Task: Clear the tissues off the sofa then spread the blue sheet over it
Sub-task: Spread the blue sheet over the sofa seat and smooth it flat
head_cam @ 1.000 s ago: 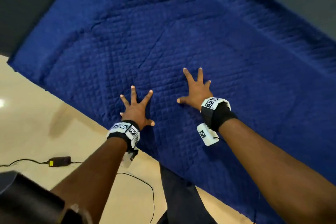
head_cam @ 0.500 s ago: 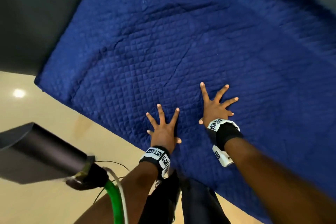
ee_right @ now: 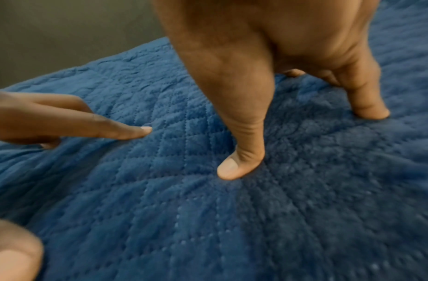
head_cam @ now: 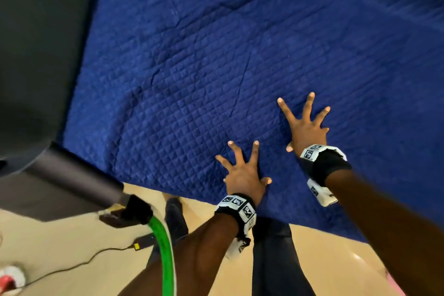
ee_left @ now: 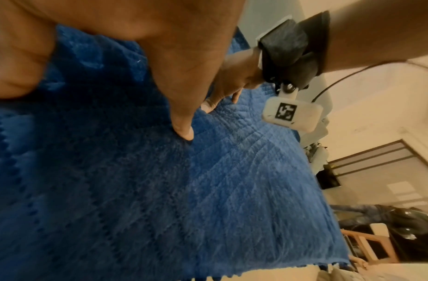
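Note:
The quilted blue sheet [head_cam: 216, 74] lies spread over the sofa seat, with light creases near its middle. My left hand [head_cam: 242, 170] presses flat on the sheet near its front edge, fingers splayed. My right hand [head_cam: 306, 127] presses flat just to the right and a little farther in, fingers splayed too. In the left wrist view my left thumb presses the blue sheet [ee_left: 208, 190] and my right hand [ee_left: 232, 81] shows beyond. In the right wrist view my right hand's fingertips [ee_right: 232, 169] dent the blue sheet [ee_right: 208, 218]. No tissues are in view.
The dark sofa arm [head_cam: 36, 67] rises at the left. A green hose [head_cam: 163, 247] and a black cable [head_cam: 72, 264] lie on the beige floor [head_cam: 324, 259] by my legs. A red and white object [head_cam: 9, 281] sits at the bottom left.
Both hands have slid rightward along the sheet, staying flat and splayed. The view has swung left, so the sofa arm and the green hose have come into sight.

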